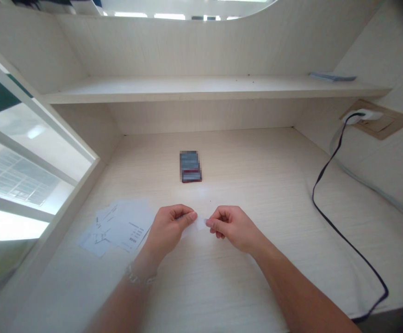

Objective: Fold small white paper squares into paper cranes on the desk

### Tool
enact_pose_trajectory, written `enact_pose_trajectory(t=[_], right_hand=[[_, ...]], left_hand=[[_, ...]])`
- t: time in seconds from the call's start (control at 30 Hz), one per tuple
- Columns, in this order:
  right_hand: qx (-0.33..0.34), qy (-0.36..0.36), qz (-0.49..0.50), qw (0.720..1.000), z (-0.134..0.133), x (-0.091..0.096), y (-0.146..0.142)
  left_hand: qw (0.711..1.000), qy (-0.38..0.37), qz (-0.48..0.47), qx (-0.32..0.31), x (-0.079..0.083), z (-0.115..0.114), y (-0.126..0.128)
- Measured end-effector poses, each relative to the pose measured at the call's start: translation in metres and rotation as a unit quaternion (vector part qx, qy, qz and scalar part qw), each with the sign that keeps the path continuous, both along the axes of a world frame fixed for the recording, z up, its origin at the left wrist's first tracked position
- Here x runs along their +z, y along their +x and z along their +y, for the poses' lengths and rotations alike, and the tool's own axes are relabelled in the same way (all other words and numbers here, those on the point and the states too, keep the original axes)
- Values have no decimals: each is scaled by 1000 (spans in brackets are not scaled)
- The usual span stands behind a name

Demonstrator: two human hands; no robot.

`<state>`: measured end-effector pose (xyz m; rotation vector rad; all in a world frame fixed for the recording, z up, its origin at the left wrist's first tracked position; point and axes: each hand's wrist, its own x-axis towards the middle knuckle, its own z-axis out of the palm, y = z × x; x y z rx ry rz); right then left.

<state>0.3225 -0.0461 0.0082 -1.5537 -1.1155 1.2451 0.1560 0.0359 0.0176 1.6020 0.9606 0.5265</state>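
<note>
My left hand (169, 230) and my right hand (232, 226) meet over the middle of the pale wooden desk (257, 185). Both are closed in a pinch on one small white slip of paper (200, 223), the left hand at its left end and the right hand at its right end. The slip is held just above the desk top. A bracelet sits on my left wrist. To the left of my left hand lie several white printed paper slips (120, 226), spread flat on the desk.
A dark card-like object (190, 166) lies farther back on the desk. A black cable (333, 203) runs from a wall socket (364, 114) across the right side. A shelf (204, 88) above carries a flat item (331, 77). A window frame (38, 152) borders the left.
</note>
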Motion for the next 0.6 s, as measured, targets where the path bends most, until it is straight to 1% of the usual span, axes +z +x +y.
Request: enact_pose_trajectory(t=[0.17, 0.27, 0.33, 0.43, 0.5, 0.57, 0.6], right_hand=[[37, 18, -10, 999, -1, 0, 1], [37, 33, -10, 999, 0, 1, -3], [27, 28, -16, 999, 1, 1, -5], [19, 23, -21, 999, 1, 2, -6], [21, 22, -17, 999, 1, 3, -5], [19, 20, -16, 999, 1, 3, -3], [16, 21, -17, 1000, 1, 3, -2]], left_hand=[[999, 32, 16, -5, 2, -1, 1], [999, 42, 15, -22, 4, -5, 4], [999, 14, 9, -30, 4, -7, 7], [997, -67, -9, -37, 3, -7, 8], [993, -104, -26, -41, 1, -6, 8], [993, -109, -32, -37, 1, -4, 8], [994, -98, -28, -35, 1, -4, 7]])
